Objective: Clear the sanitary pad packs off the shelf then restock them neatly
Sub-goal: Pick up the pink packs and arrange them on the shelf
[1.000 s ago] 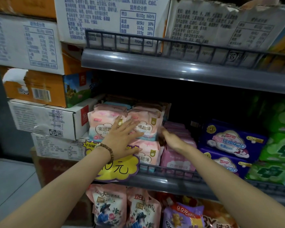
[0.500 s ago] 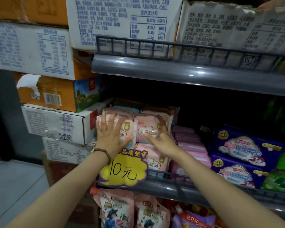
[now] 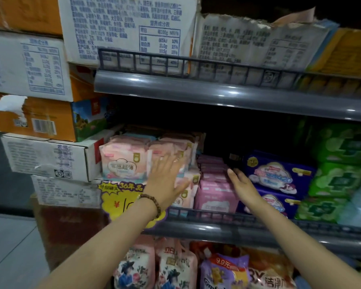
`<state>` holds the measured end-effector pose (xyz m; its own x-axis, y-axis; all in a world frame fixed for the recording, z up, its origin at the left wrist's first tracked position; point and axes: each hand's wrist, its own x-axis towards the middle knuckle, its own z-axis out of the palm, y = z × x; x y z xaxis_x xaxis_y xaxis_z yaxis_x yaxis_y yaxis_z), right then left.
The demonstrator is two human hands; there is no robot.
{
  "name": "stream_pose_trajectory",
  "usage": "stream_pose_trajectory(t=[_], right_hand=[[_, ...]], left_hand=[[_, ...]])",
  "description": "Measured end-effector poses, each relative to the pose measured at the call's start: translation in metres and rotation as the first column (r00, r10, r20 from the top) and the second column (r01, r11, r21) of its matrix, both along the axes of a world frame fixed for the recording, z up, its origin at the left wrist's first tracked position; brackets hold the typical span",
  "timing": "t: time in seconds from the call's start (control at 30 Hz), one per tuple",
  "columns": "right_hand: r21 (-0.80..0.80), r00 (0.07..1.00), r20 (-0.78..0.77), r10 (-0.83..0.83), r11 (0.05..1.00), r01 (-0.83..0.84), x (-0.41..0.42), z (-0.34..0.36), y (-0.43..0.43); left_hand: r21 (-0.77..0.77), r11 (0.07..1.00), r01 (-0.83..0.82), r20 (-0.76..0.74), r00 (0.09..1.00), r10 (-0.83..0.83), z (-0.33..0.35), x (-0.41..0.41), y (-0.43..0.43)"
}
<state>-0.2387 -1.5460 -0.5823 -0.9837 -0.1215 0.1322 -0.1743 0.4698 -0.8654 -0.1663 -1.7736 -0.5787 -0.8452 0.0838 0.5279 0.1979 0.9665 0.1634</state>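
I am laying the left hand (image 3: 167, 182) flat on the front of the pale packs (image 3: 123, 159), fingers spread and straight, gripping nothing. I am setting the right hand (image 3: 243, 186) edge-on, fingers straight and together, at the right flank of the pink packs (image 3: 215, 197), between them and the blue packs (image 3: 275, 174). I cannot tell whether it is touching them. All the packs are sitting on the middle shelf (image 3: 227, 97) behind its rail (image 3: 258, 221), so in my judgement clearing is not yet under way.

Procedure I am following for this step:
- I am using the left palm to brace the pale stack so it does not tip forward over the rail.
- I am working the right fingers down the flank of the pink row to get behind a block of packs, not a single one.
- I am lifting each block clear of the rail rather than dragging it across.

Materials: the packs are looking like soft, glossy film pillows, rounded at the edges and slightly crumpled, so I am expecting them to compress and slide against each other. The pink ones are standing in a tight row front to back. The rail is a rigid dark grid. A yellow price tag (image 3: 117, 202) is hanging in front of it.
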Motion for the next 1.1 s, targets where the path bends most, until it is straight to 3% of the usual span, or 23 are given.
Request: stream_pose_trajectory(t=[0.13, 0.23, 0.37, 0.5, 0.6, 0.7, 0.77, 0.93, 1.1], right_hand=[[0.148, 0.998, 0.068, -0.008, 0.989, -0.002, -0.009, -0.011, -0.007], [0.169, 0.996, 0.092, -0.015, 0.986, 0.000, -0.013, -0.009, -0.016], [0.081, 0.980, 0.198, 0.009, 0.996, -0.026, -0.015, -0.006, -0.006], [0.104, 0.981, 0.105, 0.163, 0.979, -0.174, -0.002, -0.003, -0.001], [0.189, 0.968, -0.123, 0.217, 0.963, -0.192, 0.004, -0.007, 0.019], [0.150, 0.887, -0.449, 0.108, 0.988, -0.044, 0.011, -0.013, 0.064], [0.074, 0.795, -0.605, -0.033, 0.993, 0.097, 0.011, -0.014, 0.097], [0.071, 0.732, -0.660, -0.168, 0.957, 0.283, 0.002, -0.014, 0.135], [-0.008, 0.737, -0.641, -0.214, 0.962, 0.272, -0.007, -0.018, 0.134]], left_hand=[[-0.120, 0.993, 0.016, 0.170, 0.985, 0.004, -0.021, -0.024, 0.035], [-0.152, 0.988, 0.023, 0.304, 0.952, 0.024, -0.037, -0.033, 0.054], [-0.169, 0.986, 0.006, 0.281, 0.959, 0.043, -0.043, -0.039, 0.066], [-0.204, 0.978, -0.033, 0.290, 0.953, 0.092, -0.045, -0.040, 0.068], [-0.193, 0.980, -0.047, 0.298, 0.949, 0.104, -0.045, -0.037, 0.068], [-0.064, 0.998, 0.009, 0.223, 0.975, 0.006, -0.040, -0.035, 0.072], [0.139, 0.988, 0.066, 0.191, 0.977, -0.092, -0.029, -0.041, 0.085], [0.607, 0.785, 0.128, 0.215, 0.924, -0.317, 0.002, -0.080, 0.138], [0.757, 0.652, 0.033, 0.291, 0.877, -0.382, 0.014, -0.111, 0.172]])
